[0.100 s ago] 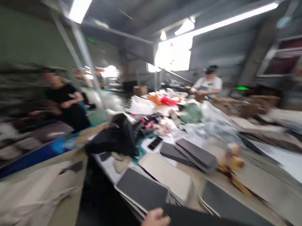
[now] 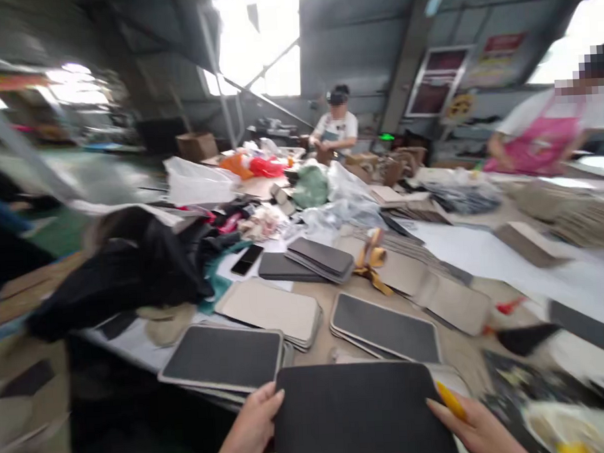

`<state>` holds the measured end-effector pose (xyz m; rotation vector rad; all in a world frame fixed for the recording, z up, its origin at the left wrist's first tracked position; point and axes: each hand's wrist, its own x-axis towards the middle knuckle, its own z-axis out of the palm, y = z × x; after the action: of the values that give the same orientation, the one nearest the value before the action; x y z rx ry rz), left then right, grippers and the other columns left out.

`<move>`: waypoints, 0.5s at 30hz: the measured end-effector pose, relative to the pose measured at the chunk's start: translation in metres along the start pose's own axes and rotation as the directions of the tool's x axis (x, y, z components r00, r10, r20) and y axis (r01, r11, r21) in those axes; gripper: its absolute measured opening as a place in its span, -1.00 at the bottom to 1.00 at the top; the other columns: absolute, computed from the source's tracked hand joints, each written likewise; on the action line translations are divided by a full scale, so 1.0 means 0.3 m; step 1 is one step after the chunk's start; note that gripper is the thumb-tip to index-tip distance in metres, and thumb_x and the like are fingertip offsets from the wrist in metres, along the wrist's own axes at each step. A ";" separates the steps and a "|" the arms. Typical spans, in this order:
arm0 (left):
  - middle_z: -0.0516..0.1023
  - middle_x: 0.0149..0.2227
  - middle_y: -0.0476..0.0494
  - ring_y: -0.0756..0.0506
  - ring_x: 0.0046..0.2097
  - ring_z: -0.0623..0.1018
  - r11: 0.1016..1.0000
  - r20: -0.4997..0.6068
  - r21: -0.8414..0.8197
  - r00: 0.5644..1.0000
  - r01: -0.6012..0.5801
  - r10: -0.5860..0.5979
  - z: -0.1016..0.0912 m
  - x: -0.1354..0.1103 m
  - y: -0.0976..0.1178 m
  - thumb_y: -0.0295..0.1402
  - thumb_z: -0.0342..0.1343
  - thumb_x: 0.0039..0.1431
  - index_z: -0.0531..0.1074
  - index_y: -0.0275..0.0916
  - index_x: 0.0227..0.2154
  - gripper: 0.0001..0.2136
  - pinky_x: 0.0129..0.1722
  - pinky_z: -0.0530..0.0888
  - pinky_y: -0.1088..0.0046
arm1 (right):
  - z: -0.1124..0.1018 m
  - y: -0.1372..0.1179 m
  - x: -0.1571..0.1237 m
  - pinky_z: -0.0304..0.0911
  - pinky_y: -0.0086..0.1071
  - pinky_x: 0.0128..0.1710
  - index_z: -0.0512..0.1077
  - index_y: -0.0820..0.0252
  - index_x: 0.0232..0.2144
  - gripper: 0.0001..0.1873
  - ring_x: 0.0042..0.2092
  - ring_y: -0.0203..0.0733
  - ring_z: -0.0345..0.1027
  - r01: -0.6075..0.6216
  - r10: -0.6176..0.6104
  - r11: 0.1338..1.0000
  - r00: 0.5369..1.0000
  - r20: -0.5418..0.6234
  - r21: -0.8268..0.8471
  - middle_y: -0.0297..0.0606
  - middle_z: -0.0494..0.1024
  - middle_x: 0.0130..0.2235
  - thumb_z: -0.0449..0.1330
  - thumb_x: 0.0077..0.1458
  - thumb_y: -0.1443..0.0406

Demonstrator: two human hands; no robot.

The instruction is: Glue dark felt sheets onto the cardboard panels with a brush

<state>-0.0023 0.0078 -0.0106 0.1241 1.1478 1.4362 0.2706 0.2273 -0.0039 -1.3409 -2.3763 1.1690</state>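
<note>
A dark grey rectangular panel (image 2: 360, 411) with rounded corners is held up at the bottom of the view. My left hand (image 2: 253, 422) pinches its left edge, thumb on the face. On the opposite edge my right hand (image 2: 471, 423) is closed, also with a yellow thing like a tool handle (image 2: 450, 400) between its fingers; the rest of that is hidden. Just beyond the panel lie a stack of dark panels with pale borders (image 2: 225, 357) at left and a similar stack (image 2: 386, 326) at right. Behind them is a stack of beige panels (image 2: 268, 311).
Grey panels (image 2: 320, 256), a phone (image 2: 247, 260) and a yellow ribbon-like strip (image 2: 372, 263) lie farther back on the table. Black fabric (image 2: 133, 267) is heaped at left, plastic bags (image 2: 200, 181) behind. Two people work beyond, one in a pink apron (image 2: 543, 142). A whitish tub (image 2: 555, 422) stands lower right.
The view has swung right and down. More of the dark panel now shows, and my right hand has come into view on its right edge. The person in black is mostly out of sight.
</note>
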 end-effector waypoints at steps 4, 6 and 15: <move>0.51 -0.50 -0.14 -0.09 -0.44 0.48 0.897 -0.137 0.429 0.989 0.105 -0.051 -0.013 0.131 -0.053 0.06 0.22 -0.31 0.44 -0.31 -0.47 -0.51 -0.40 0.41 0.38 | 0.041 0.157 -0.161 0.24 -0.39 -0.45 0.40 0.17 -0.62 -0.59 -0.42 -0.11 0.38 -0.279 0.277 0.956 0.960 0.036 0.094 -0.29 0.51 -0.54 0.03 -0.15 -0.03; 0.45 -0.59 -0.08 -0.05 -0.53 0.41 0.806 -0.173 0.583 0.985 0.101 0.001 0.006 0.179 -0.074 0.09 0.19 -0.38 0.42 -0.32 -0.56 -0.51 -0.50 0.35 0.44 | 0.067 0.211 -0.180 0.20 -0.39 -0.47 0.35 0.16 -0.66 -0.60 -0.43 -0.09 0.38 -0.367 0.373 0.925 0.927 -0.046 0.103 -0.29 0.50 -0.57 0.01 -0.22 -0.04; 0.25 -0.72 0.04 -0.01 -0.57 0.28 0.510 -0.105 0.860 0.979 0.001 0.175 0.168 0.369 -0.155 -0.07 0.05 -0.21 0.27 -0.22 -0.73 -0.69 -0.53 0.16 0.48 | -0.025 0.340 -0.131 0.19 -0.40 -0.35 0.40 0.15 -0.48 -0.71 -0.29 -0.06 0.44 -0.495 0.449 0.792 0.869 -0.209 -0.357 -0.21 0.56 -0.40 -0.01 0.07 0.13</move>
<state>0.0345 0.1140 -0.0760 0.7852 1.9690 0.8205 0.3634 0.2298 -0.0620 -2.1744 -2.3452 0.6684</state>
